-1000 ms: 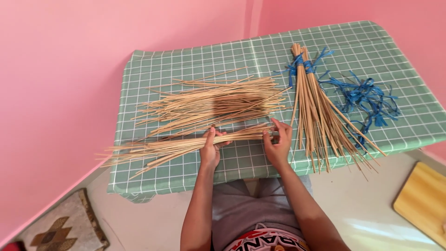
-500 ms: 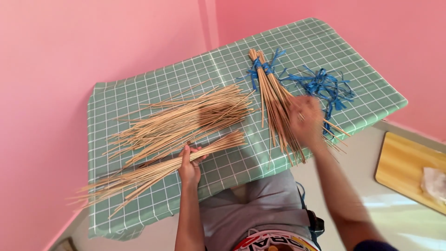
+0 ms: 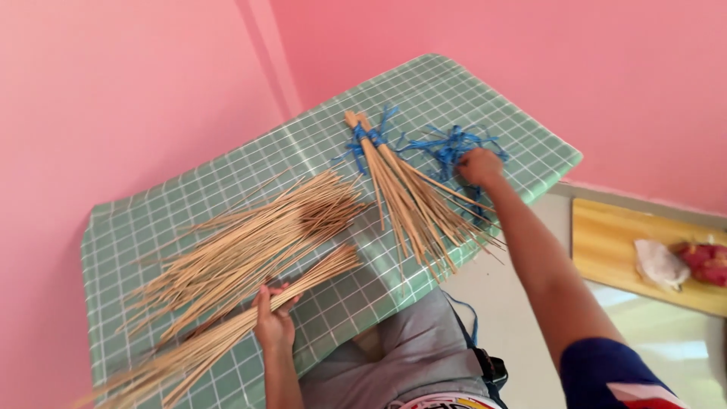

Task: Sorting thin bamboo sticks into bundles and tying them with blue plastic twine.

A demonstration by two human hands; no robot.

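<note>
My left hand (image 3: 274, 322) grips a long bundle of thin tan sticks (image 3: 227, 333) lying on the green checked tablecloth (image 3: 469, 98). A larger loose pile of the same sticks (image 3: 257, 238) lies just behind that bundle. My right hand (image 3: 478, 167) reaches across to a tangle of blue plastic strips (image 3: 447, 144) near the table's right edge and rests on it, fingers curled. Between the two hands lies a bundle of sticks tied with blue strip (image 3: 401, 189) at its far end.
Pink walls (image 3: 113, 91) close in behind and left of the table. On the floor to the right lies a wooden board (image 3: 613, 250) with a white bag (image 3: 659, 263) and red fruit (image 3: 708, 261).
My right hand let go of the near bundle's end and moved right, over the tied bundle, to the blue strips. My left hand kept its grip. The view swung right.
</note>
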